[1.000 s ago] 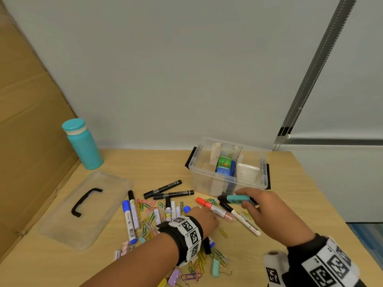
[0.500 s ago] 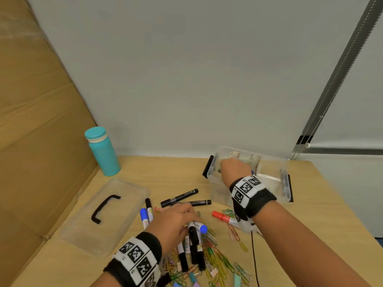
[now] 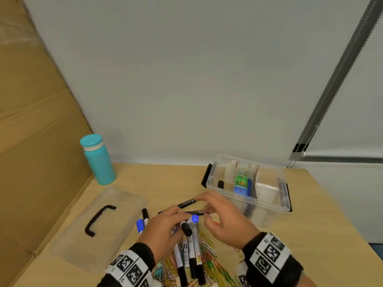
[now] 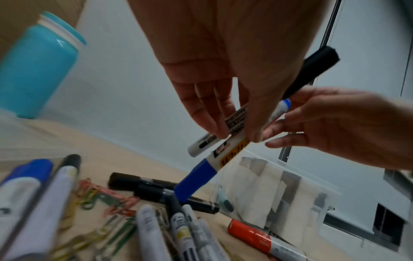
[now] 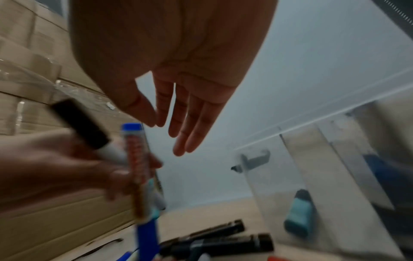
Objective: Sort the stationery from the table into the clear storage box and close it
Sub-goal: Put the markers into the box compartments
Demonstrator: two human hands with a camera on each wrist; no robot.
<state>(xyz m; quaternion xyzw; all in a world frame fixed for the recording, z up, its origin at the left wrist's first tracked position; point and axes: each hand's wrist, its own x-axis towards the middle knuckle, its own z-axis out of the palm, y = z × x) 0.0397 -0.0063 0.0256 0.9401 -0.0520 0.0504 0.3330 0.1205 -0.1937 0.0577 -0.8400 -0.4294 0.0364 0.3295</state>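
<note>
My left hand [image 3: 163, 228] pinches two markers between thumb and fingers: a blue-capped marker [image 4: 201, 174] and a black-capped marker [image 4: 312, 70], both lifted off the bench [image 3: 310, 224]. My right hand [image 3: 226, 220] is just beside them, fingers straight and relaxed, holding nothing, fingertips [image 5: 185, 141] near the markers' upper ends.

Landmark: the clear storage box [image 3: 267, 206], lid off, at the far right of the bench. A teal highlighter [image 5: 299, 220] lies in its left compartment; a green-and-blue item [image 3: 241, 184] stands in the middle one. Both hands are just in front-left of the box. Two black pens [image 3: 187, 203] lie on the bench left of the box, beyond the hands. A red-capped marker [image 4: 250, 234] lies close against the box front. More markers and coloured paper clips [image 3: 209, 264] are piled nearer to me than the box. The clear lid [image 3: 124, 204] with black handle lies well left of the box; a teal bottle [image 3: 99, 162] stands beyond the lid.
</note>
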